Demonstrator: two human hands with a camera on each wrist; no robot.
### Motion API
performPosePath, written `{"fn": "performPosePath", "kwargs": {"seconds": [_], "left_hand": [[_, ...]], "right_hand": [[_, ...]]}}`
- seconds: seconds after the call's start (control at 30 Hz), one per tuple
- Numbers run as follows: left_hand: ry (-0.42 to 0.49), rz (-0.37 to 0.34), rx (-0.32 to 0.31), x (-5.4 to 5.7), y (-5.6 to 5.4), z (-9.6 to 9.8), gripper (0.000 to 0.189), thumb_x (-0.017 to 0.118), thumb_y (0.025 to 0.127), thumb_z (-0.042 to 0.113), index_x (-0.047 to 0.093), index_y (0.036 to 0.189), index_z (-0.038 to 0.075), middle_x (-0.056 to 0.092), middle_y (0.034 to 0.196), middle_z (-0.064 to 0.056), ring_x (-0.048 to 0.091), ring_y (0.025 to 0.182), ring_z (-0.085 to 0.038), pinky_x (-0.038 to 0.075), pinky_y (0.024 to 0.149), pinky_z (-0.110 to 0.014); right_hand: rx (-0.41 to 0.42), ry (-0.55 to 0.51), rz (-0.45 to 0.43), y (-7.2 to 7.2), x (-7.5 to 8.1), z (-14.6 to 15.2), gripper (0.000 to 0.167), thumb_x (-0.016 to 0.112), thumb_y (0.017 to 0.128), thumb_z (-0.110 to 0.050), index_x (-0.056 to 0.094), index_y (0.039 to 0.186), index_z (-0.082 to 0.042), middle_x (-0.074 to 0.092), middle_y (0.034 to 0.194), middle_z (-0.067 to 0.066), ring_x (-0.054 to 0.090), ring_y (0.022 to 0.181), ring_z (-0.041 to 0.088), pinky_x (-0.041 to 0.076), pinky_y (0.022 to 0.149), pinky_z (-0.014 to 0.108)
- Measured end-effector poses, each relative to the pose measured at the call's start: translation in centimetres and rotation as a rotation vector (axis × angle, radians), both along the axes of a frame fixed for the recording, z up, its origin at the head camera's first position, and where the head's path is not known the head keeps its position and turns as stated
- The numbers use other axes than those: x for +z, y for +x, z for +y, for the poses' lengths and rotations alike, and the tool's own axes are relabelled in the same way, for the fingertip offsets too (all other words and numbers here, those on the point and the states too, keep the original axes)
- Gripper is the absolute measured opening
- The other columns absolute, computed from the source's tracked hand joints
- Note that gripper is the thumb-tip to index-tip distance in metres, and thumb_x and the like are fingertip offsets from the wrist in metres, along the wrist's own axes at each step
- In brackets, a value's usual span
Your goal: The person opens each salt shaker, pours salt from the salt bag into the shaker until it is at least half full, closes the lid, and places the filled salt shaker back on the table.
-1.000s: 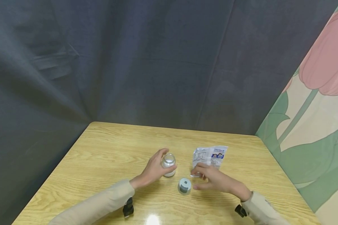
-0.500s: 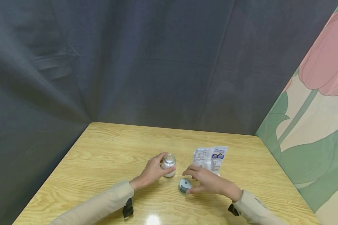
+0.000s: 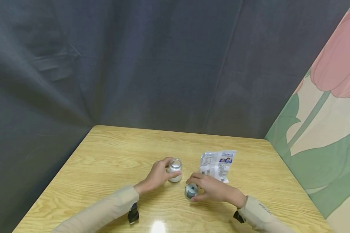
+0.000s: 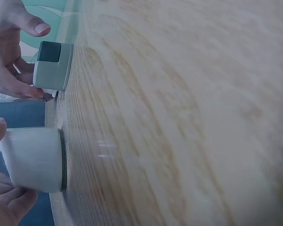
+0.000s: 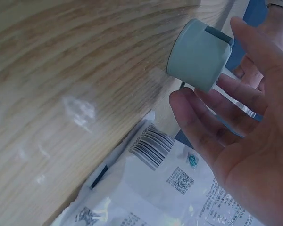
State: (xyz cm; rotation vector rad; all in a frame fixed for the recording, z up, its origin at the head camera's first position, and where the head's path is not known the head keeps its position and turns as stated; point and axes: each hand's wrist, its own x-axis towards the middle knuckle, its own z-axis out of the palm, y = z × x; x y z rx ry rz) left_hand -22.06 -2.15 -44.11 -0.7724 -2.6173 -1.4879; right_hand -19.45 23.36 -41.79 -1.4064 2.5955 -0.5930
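An uncapped glass jar (image 3: pixel 175 169), filled with something white, stands upright on the table. My left hand (image 3: pixel 157 175) grips its side between thumb and fingers. To its right, a pale green jar lid (image 3: pixel 191 191) with a darker green tab sits on the table. My right hand (image 3: pixel 214 188) is around this lid, fingers at the far side and thumb at the near side. In the left wrist view a gap shows between the thumb (image 4: pixel 39 28) and the lid (image 4: pixel 54 70). The fingers lie close behind the lid, and contact is unclear.
A white printed packet (image 3: pixel 218 163) with a barcode lies just beyond my right hand. The wooden table (image 3: pixel 119 149) ends at a dark curtain (image 3: pixel 163 81) at the back. A wall with a tulip pattern (image 3: pixel 323 136) borders the right side.
My right hand has moved left, off the packet, until its thumb and fingers are around the lid. My left hand stays at the jar. The packet's near end is more exposed.
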Motion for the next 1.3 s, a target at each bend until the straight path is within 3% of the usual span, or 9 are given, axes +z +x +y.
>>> {"fn": "performPosePath", "kwargs": {"seconds": [0.73, 1.03, 1.3], "left_hand": [[0.022, -0.007, -0.006, -0.3, -0.1, 0.0, 0.055, 0.077, 0.089, 0.029, 0.055, 0.131, 0.000, 0.066, 0.121, -0.009, 0.065, 0.111, -0.022, 0.055, 0.093, -0.033], [0.028, -0.001, -0.023, -0.4, -0.2, 0.0, 0.056, 0.075, 0.090, 0.030, 0.054, 0.131, -0.002, 0.065, 0.123, -0.012, 0.064, 0.112, -0.024, 0.055, 0.094, -0.035], [0.030, 0.005, -0.024, -0.4, -0.1, -0.1, 0.055, 0.075, 0.090, 0.029, 0.054, 0.131, -0.001, 0.065, 0.123, -0.011, 0.064, 0.112, -0.024, 0.054, 0.095, -0.036]], "right_hand": [[0.006, -0.023, -0.013, -0.3, -0.2, -0.1, 0.041, 0.078, 0.088, -0.024, 0.064, 0.122, -0.006, 0.059, 0.115, -0.002, 0.058, 0.099, 0.007, 0.054, 0.084, 0.022], [0.020, -0.121, 0.077, -0.8, 0.6, -0.1, 0.042, 0.077, 0.087, -0.018, 0.063, 0.122, -0.001, 0.058, 0.116, 0.003, 0.059, 0.101, 0.012, 0.055, 0.085, 0.024], [0.040, -0.148, 0.087, -0.9, 1.5, -0.4, 0.038, 0.073, 0.087, -0.013, 0.064, 0.122, -0.001, 0.058, 0.115, 0.003, 0.058, 0.099, 0.011, 0.055, 0.083, 0.024]]}}
